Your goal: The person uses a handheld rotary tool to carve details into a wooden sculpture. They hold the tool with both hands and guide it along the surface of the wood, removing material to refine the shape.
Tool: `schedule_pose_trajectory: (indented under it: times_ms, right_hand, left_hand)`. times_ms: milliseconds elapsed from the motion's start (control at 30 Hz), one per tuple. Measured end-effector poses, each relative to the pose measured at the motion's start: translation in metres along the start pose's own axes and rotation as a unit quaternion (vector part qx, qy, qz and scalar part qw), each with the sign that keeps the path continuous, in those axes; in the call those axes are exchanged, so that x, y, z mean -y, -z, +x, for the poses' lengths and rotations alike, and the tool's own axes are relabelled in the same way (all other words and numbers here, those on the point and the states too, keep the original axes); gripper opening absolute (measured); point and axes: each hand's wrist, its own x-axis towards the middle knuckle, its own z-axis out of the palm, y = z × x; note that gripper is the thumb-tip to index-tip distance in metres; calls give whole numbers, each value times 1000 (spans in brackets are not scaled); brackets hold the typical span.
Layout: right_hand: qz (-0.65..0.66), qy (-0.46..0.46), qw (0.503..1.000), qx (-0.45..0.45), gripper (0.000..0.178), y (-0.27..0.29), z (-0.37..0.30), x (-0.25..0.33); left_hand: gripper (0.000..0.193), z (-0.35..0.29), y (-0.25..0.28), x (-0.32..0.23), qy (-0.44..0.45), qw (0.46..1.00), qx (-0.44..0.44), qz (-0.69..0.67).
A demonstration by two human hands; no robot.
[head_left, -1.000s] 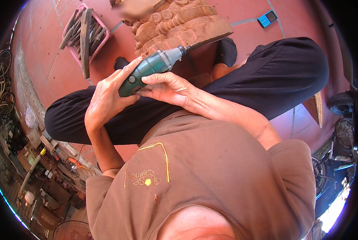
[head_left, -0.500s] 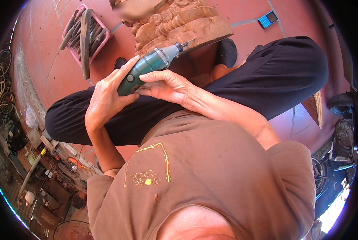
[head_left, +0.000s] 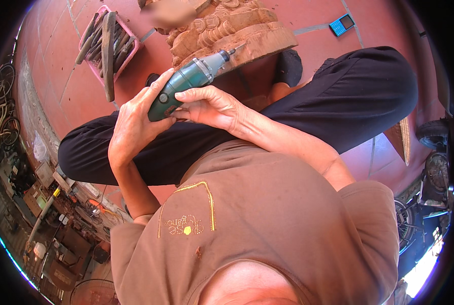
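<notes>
A dark green rotary tool (head_left: 182, 87) with a grey nose and a thin bit is held over my crossed legs, its tip pointing up and to the right. My left hand (head_left: 133, 119) wraps round its rear body from the left. From the right, my right hand (head_left: 212, 108) grips the lower side, with the thumb lying along the casing near a round button. Just beyond the bit stands a carved brown wooden piece (head_left: 227, 33) with rounded coin-like relief; the bit lies in front of its near edge, and I cannot tell whether they touch.
At the far left, a pink basket (head_left: 131, 53) holds several dark wooden-handled tools (head_left: 108, 51). A blue keypad phone (head_left: 342, 24) lies on the red tiled floor (head_left: 308, 12) at the far right. Clutter lines the left side; a wheel (head_left: 432, 133) stands at the right.
The rotary tool has shifted very slightly left in my hands. Both hands keep their hold, and the carved piece looks the same.
</notes>
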Motion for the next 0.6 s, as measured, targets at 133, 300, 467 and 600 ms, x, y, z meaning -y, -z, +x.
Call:
schedule_pose_trajectory:
  times_ms: [133,300,467,600]
  right_hand:
    - [-5,2,1000,5,26,1,4,1]
    - [-6,0,1000,0,26,1,5,2]
    - [-4,3,1000,8,27,-1,4,3]
    - [-4,4,1000,6,27,0,4,2]
  left_hand:
    - [94,1,0,0,5,1000,-6,-1]
    - [95,2,0,0,7,1000,-5,0]
    - [95,2,0,0,6,1000,-6,6]
    - [94,2,0,0,6,1000,-4,4]
